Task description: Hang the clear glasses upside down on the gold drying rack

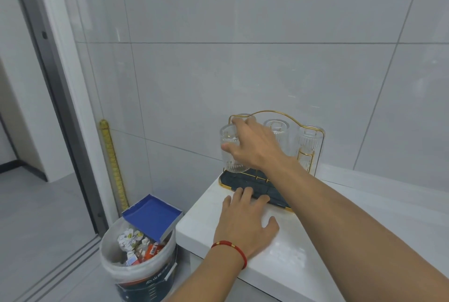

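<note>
The gold drying rack (279, 112) stands on a dark gold-rimmed tray (224, 177) at the back of a white counter. Several clear ribbed glasses hang upside down on it: one at the front left (230, 163), one in the middle (277, 128), one at the right (308, 142). My right hand (252, 146) wraps its fingers and thumb around the front left glass. My left hand (245, 221), with a red cord on the wrist, lies flat on the counter with its fingertips on the tray's front edge.
The white counter (303, 253) ends just left of the tray. Below it on the floor stands a white waste bucket (138, 275) full of scraps with a blue box (151, 214) on top. Grey tiled wall behind; a sliding door frame (48, 63) at left.
</note>
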`<act>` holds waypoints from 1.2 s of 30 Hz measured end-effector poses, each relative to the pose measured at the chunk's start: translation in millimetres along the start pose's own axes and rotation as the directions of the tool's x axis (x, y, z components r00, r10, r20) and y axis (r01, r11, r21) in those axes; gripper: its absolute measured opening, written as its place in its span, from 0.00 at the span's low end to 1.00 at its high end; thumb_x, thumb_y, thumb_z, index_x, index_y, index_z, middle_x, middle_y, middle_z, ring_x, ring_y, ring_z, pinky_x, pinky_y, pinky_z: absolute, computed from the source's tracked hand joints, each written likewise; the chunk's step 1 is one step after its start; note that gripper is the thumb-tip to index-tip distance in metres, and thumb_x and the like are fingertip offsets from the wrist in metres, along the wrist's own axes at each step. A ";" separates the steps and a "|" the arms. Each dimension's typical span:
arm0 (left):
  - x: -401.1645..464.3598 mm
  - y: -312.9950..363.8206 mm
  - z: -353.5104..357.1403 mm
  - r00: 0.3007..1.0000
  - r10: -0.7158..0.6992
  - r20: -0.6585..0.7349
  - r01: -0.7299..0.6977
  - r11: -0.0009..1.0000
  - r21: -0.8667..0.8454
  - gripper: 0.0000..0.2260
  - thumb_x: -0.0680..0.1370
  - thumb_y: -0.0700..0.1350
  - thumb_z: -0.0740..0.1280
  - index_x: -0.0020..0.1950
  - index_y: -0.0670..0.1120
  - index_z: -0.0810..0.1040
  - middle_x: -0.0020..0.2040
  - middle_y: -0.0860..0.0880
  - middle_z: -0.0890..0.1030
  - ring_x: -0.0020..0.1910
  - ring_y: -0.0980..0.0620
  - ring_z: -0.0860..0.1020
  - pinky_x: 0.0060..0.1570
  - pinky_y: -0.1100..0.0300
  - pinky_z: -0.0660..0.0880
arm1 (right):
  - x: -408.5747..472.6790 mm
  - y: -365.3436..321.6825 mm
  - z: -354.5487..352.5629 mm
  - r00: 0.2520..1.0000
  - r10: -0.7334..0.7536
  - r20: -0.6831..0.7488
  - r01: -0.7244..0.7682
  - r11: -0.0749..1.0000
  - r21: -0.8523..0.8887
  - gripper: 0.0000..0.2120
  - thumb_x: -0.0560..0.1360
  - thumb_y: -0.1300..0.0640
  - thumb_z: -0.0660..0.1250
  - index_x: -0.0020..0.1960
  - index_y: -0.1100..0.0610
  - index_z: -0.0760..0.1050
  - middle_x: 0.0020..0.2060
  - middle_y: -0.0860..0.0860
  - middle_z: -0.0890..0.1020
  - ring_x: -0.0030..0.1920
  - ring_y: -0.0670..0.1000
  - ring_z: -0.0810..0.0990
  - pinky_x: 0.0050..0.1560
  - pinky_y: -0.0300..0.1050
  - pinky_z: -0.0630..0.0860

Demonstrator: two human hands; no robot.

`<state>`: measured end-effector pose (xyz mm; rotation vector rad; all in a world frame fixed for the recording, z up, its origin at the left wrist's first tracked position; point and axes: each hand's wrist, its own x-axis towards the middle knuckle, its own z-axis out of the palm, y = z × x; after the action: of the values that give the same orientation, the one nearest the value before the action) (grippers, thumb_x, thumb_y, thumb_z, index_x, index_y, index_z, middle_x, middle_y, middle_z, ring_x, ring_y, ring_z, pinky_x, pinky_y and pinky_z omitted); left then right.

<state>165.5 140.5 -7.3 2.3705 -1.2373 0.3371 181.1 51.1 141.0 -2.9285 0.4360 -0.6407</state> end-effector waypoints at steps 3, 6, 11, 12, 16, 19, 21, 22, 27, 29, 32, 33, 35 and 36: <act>0.3 0.1 0.6 1.000 0.003 -0.009 -0.003 1.000 0.001 0.23 0.73 0.60 0.57 0.65 0.55 0.74 0.60 0.49 0.72 0.63 0.47 0.69 0.63 0.48 0.69 | 0.4 4.0 5.4 0.999 -0.006 0.032 0.008 0.997 -0.076 0.33 0.80 0.34 0.61 0.76 0.56 0.67 0.68 0.58 0.78 0.66 0.61 0.78 0.61 0.58 0.73; 1.0 0.3 -1.0 1.000 0.010 -0.008 -0.010 1.000 0.003 0.23 0.73 0.60 0.58 0.65 0.55 0.74 0.60 0.48 0.72 0.63 0.47 0.69 0.63 0.48 0.69 | 2.0 3.9 5.9 0.998 -0.027 0.065 0.035 0.992 -0.125 0.34 0.80 0.34 0.60 0.77 0.55 0.64 0.70 0.58 0.76 0.68 0.61 0.77 0.64 0.60 0.72; 1.7 -1.7 -5.9 1.000 0.003 -0.007 -0.004 0.998 -0.056 0.23 0.73 0.60 0.59 0.65 0.55 0.76 0.59 0.49 0.72 0.62 0.47 0.70 0.62 0.49 0.68 | -21.6 8.9 4.2 0.984 -0.147 -0.096 0.121 0.965 -0.233 0.29 0.82 0.39 0.59 0.76 0.54 0.67 0.69 0.56 0.77 0.69 0.60 0.74 0.69 0.59 0.67; 1.9 -1.2 -7.8 1.000 -0.001 -0.005 0.001 0.997 -0.081 0.23 0.73 0.60 0.59 0.64 0.55 0.77 0.58 0.49 0.73 0.62 0.47 0.70 0.62 0.49 0.69 | -32.5 12.6 3.9 0.962 -0.212 -0.174 0.177 0.965 -0.196 0.25 0.83 0.44 0.61 0.74 0.56 0.70 0.68 0.57 0.77 0.68 0.59 0.74 0.68 0.56 0.67; -0.3 -1.3 -10.8 0.999 -0.022 -0.031 0.016 0.985 -0.170 0.18 0.73 0.58 0.62 0.56 0.51 0.80 0.53 0.49 0.76 0.54 0.47 0.75 0.53 0.51 0.75 | -92.8 44.3 4.6 0.844 -0.337 -0.418 0.358 0.933 -0.032 0.15 0.74 0.66 0.66 0.61 0.63 0.80 0.58 0.58 0.81 0.57 0.60 0.79 0.56 0.54 0.74; -2.5 -2.4 -10.4 1.000 -0.011 -0.027 0.006 0.979 -0.203 0.12 0.77 0.53 0.65 0.54 0.48 0.80 0.54 0.52 0.78 0.54 0.50 0.77 0.52 0.56 0.75 | -151.5 88.5 4.1 0.866 -0.298 -0.402 0.318 0.948 -0.018 0.16 0.72 0.69 0.67 0.58 0.62 0.81 0.56 0.57 0.81 0.54 0.59 0.80 0.52 0.51 0.75; -4.7 -0.9 -11.5 0.999 0.025 -0.031 -0.031 0.982 -0.185 0.10 0.78 0.50 0.67 0.56 0.48 0.81 0.56 0.53 0.80 0.55 0.50 0.78 0.52 0.58 0.73 | -192.6 125.8 -1.7 0.906 -0.231 -0.355 0.230 0.972 -0.046 0.17 0.71 0.70 0.68 0.59 0.61 0.81 0.57 0.56 0.81 0.54 0.58 0.81 0.52 0.51 0.76; -5.7 3.1 -13.0 0.998 0.036 -0.049 -0.044 0.982 -0.183 0.08 0.78 0.48 0.67 0.56 0.49 0.81 0.56 0.53 0.82 0.56 0.50 0.78 0.53 0.58 0.73 | -212.2 145.3 -7.1 0.921 -0.187 -0.341 0.177 0.982 -0.059 0.17 0.72 0.69 0.68 0.59 0.60 0.81 0.57 0.56 0.81 0.53 0.58 0.81 0.52 0.51 0.76; -7.9 90.3 -20.4 0.987 0.089 -0.133 -0.127 0.940 -0.316 0.24 0.81 0.60 0.53 0.38 0.46 0.77 0.28 0.51 0.77 0.35 0.43 0.78 0.38 0.45 0.76 | -288.2 238.8 -45.0 0.823 0.317 -0.471 -0.295 0.948 0.122 0.16 0.75 0.67 0.67 0.60 0.54 0.78 0.59 0.49 0.78 0.53 0.56 0.81 0.50 0.49 0.73; -4.9 143.8 -17.0 0.983 0.114 -0.147 -0.163 0.907 -0.388 0.30 0.78 0.65 0.48 0.36 0.43 0.77 0.25 0.50 0.75 0.33 0.40 0.78 0.36 0.46 0.76 | -310.9 272.0 -57.1 0.649 0.567 -0.507 -0.478 0.823 0.308 0.17 0.75 0.66 0.68 0.63 0.55 0.77 0.61 0.52 0.77 0.56 0.56 0.80 0.52 0.47 0.71; 7.1 214.6 -0.6 0.989 0.141 -0.048 -0.148 0.904 -0.401 0.33 0.78 0.67 0.42 0.33 0.43 0.70 0.31 0.44 0.79 0.37 0.38 0.77 0.41 0.47 0.74 | -341.8 311.4 -66.4 0.476 0.754 -0.453 -0.654 0.647 0.390 0.22 0.77 0.64 0.68 0.70 0.60 0.72 0.65 0.59 0.74 0.58 0.57 0.76 0.56 0.47 0.68; 12.5 232.6 7.6 0.987 0.156 -0.024 -0.153 0.908 -0.390 0.31 0.80 0.65 0.43 0.31 0.44 0.67 0.29 0.44 0.77 0.36 0.39 0.75 0.39 0.48 0.72 | -349.0 320.5 -67.7 0.443 0.782 -0.438 -0.690 0.610 0.390 0.24 0.77 0.64 0.69 0.72 0.61 0.70 0.68 0.61 0.73 0.62 0.58 0.74 0.57 0.47 0.68; 20.4 259.0 26.0 0.979 0.203 -0.013 -0.194 0.913 -0.359 0.26 0.84 0.60 0.47 0.30 0.47 0.59 0.25 0.47 0.67 0.32 0.41 0.70 0.35 0.51 0.68 | -357.0 333.4 -69.2 0.382 0.824 -0.418 -0.737 0.544 0.401 0.30 0.78 0.63 0.69 0.77 0.66 0.63 0.73 0.63 0.67 0.71 0.63 0.68 0.65 0.50 0.67; 22.4 267.0 35.6 0.972 0.235 -0.008 -0.224 0.916 -0.333 0.25 0.84 0.58 0.49 0.30 0.48 0.57 0.25 0.48 0.64 0.31 0.41 0.68 0.34 0.51 0.67 | -357.5 339.7 -70.1 0.354 0.835 -0.421 -0.753 0.521 0.401 0.33 0.78 0.62 0.69 0.78 0.68 0.59 0.76 0.64 0.64 0.75 0.65 0.64 0.70 0.52 0.64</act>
<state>-40.7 -26.8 43.0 1.9568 -1.4649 0.1468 -245.6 -168.1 7.1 -1.8593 1.6675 -1.2570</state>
